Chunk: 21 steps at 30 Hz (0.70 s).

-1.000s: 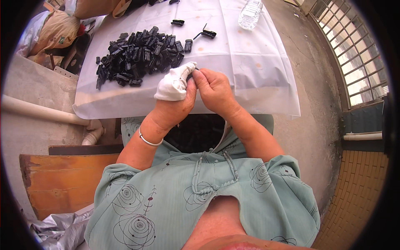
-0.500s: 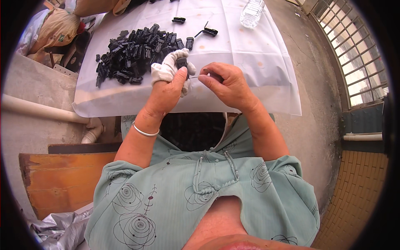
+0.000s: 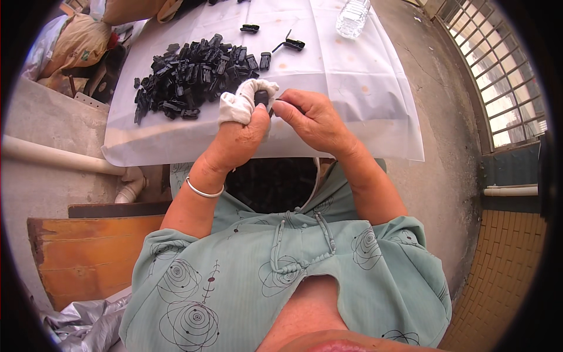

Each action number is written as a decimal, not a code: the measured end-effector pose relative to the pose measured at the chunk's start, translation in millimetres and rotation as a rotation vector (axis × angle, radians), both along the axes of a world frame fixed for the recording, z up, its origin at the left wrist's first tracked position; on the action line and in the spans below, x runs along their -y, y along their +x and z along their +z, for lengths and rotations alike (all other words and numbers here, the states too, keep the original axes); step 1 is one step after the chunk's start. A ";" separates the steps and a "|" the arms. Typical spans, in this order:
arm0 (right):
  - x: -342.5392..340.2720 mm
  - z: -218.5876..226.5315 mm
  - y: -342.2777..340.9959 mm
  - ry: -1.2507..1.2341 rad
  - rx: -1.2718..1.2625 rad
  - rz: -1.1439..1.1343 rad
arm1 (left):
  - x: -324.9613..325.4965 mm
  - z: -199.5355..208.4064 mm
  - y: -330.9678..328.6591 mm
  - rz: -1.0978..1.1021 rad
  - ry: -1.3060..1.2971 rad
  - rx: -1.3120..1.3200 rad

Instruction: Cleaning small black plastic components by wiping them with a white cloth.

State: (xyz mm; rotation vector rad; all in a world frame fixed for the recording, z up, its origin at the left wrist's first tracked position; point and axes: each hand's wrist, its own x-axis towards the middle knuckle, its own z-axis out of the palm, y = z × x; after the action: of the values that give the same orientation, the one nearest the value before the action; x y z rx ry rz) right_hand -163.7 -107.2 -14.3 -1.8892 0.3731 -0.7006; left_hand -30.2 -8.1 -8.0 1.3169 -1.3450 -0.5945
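Observation:
My left hand [image 3: 245,120], with a white cloth glove over its fingers but a bare thumb, grips a small black plastic part [image 3: 261,97]. My right hand [image 3: 311,114] is bare and pinched right up against that part. Whatever sits between its thumb and forefinger is too small to make out. Both hands are over the near edge of the table. Just beyond the left hand lies a heap of similar black plastic parts [image 3: 187,76].
White plastic sheeting covers the table [image 3: 346,88]. Farther back lie a single black part [image 3: 250,28] and another with a thin strip [image 3: 293,44]. A clear plastic bottle [image 3: 353,19] stands at the far right. Below the table edge, a dark container [image 3: 272,182] sits between my knees.
My hands have come together. The left hand has moved slightly right and down, and the right hand has shifted left until its fingertips meet the black part.

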 end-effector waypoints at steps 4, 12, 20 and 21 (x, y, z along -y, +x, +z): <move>-1.9 2.3 2.9 -0.060 -0.015 0.015 | 0.7 1.9 -2.2 0.005 -0.029 -0.040; 1.7 -0.1 5.7 0.196 -0.043 0.022 | -0.3 4.5 -1.4 -0.078 0.029 -0.045; 4.4 -5.5 10.1 0.078 -0.071 0.043 | 8.5 -4.1 -6.1 0.115 -0.055 0.253; 4.3 -6.6 11.9 0.078 -0.072 0.043 | 8.5 -4.7 -3.8 0.116 -0.055 0.253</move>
State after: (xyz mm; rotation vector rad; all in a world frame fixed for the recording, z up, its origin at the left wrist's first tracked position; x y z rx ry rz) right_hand -151.9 -111.5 -20.9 -1.8460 0.3988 -0.5828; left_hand -34.0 -16.6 -12.7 1.4496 -1.4657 -0.3174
